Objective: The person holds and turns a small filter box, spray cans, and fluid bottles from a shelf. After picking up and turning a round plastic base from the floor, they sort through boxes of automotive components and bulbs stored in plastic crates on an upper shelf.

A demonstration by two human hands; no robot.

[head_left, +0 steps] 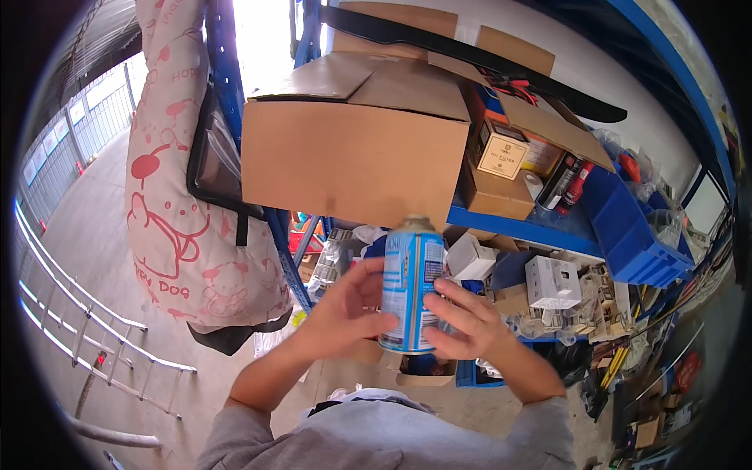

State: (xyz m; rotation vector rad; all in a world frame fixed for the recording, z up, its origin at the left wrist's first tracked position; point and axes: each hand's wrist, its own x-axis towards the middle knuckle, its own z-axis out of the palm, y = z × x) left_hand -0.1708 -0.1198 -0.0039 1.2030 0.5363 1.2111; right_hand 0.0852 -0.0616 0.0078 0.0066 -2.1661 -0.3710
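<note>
Between my two hands, in front of my chest, is a blue and white printed metal can with a narrower neck at the top. It stands nearly upright, its label and a barcode turned towards me. My left hand curls round its left side, with the thumb across the front. On the right side, the fingers of my right hand press against the can near the barcode. Just beyond the can's top is a large closed cardboard box on the shelf.
A blue shelf carries an oil filter box, a red bottle and a blue bin. Below it are a white box and bagged parts. At left hang a pink patterned cover and, lower, a metal ladder.
</note>
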